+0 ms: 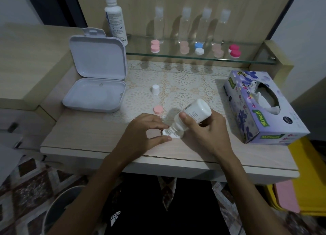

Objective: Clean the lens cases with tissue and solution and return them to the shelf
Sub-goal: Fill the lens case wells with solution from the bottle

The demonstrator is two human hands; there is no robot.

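Head view, items listed by position relative to the tissue box [261, 109] at the table's right side.

Right hand [206, 130]: left of the box, fingers wrapped round a white solution bottle [192, 116], which is tipped with its nozzle down.

Left hand [146, 130]: further left, thumb and fingers pinching an open white lens case [167, 133] flat on the table [88, 137]; the nozzle sits at the case's well.

Pink case cap [158, 109]: loose on the lace mat [183, 86], just beyond the left hand.

White bottle cap [155, 89]: upright on the mat, left of the box.

White hinged box [96, 75]: lid open, far left of the tissue box.

Glass shelf [194, 58]: behind the box, bearing pink, peach, blue-and-white and magenta lens cases [155, 46], four clear bottles [185, 25] and a tall white solution bottle [114, 17] at its left end.
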